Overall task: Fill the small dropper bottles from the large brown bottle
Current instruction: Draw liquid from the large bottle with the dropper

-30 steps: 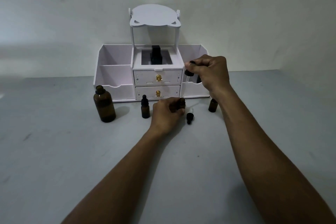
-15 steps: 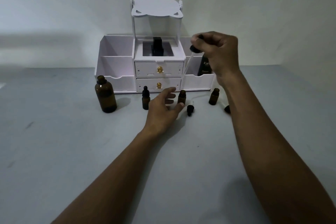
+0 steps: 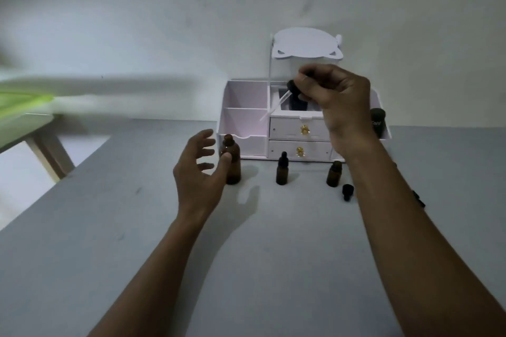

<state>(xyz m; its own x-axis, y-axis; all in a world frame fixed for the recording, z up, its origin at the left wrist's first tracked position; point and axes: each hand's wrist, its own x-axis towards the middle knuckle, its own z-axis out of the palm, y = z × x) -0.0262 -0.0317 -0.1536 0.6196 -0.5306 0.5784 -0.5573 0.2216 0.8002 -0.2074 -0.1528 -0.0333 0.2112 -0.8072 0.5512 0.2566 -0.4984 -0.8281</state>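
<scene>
Standing on the desk (image 3: 137, 227) just in front of the white organizer (image 3: 246, 101), the large brown bottle (image 3: 235, 169) is where the left hand (image 3: 195, 172) has swung to. A second ago that hand held the open small bottle (image 3: 334, 173). Now its grip is spread, thumb at the big bottle's shoulder and fingers not yet round it. The right hand (image 3: 339, 101) has lifted away from the small bottle and pinches the dropper (image 3: 293, 89) by its black bulb, the glass tip slanting down-left above the organizer. That reads as a trip back for another draw, so filling is likely part-way. Between the two bottles stands a capped dropper bottle (image 3: 282, 169), which the raised tip must pass over. A loose cap (image 3: 347, 192) lies just beside the open bottle.
</scene>
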